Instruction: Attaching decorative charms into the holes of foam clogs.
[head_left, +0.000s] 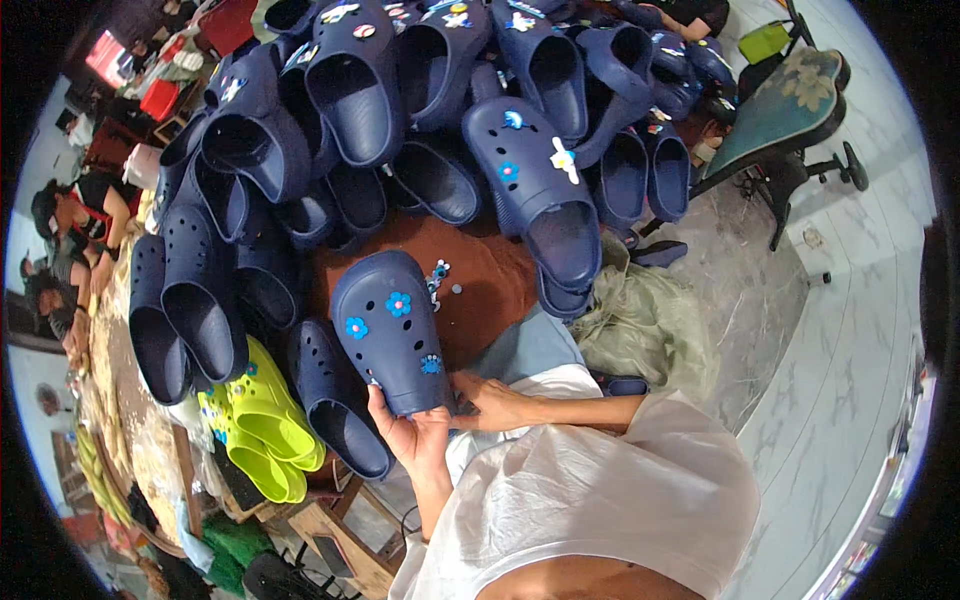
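Observation:
A navy blue clog with small holes is held up in front of me, toe pointing away. Two blue flower charms and a blue crab-like charm sit on its upper. My left hand grips the clog by its near end, thumb along the left edge and fingers partly hidden by the shoe. My right hand is closed at the clog's lower right side, its fingertips hidden against the shoe. Just beyond the clog, a few small loose charms lie on the brown tabletop.
Navy clogs are heaped around the table's far and left sides, several with charms. Bright green clogs stand at the left by a wooden stool. A swivel chair and a pale green sack are at right. Other people sit far left.

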